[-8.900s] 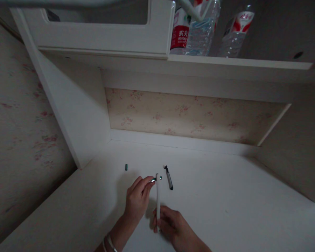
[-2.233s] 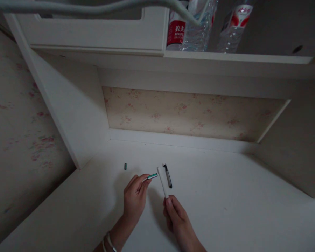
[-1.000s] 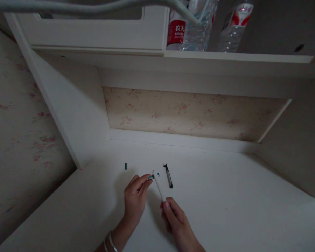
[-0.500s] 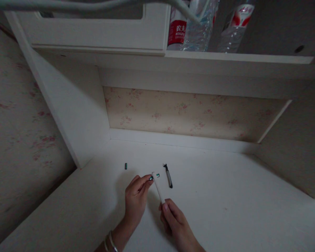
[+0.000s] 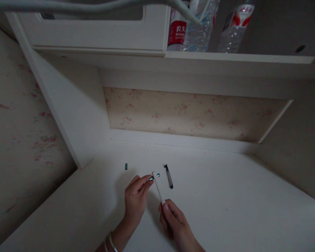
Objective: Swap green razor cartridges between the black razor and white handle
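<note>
Looking from the head view, we see bottles (image 5: 196, 39) on the shelf (image 5: 238, 57), contents too dim to tell. Our left hand (image 5: 135, 201) pinches a strip (image 5: 151, 178) between thumb and fingertips; its end shows beyond the stick (image 5: 159, 190), through or behind, we cannot tell. Our right hand (image 5: 175, 223) curls its fingers round the stick's lower end. A tool (image 5: 169, 177) lies nearby on the desk (image 5: 220, 189).

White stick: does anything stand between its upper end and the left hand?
Only the small green strip pinched by the left hand, which reaches the upper end of the white stick in the right hand. Nothing else visible stands between them; the black tool lies off to the right.
</note>
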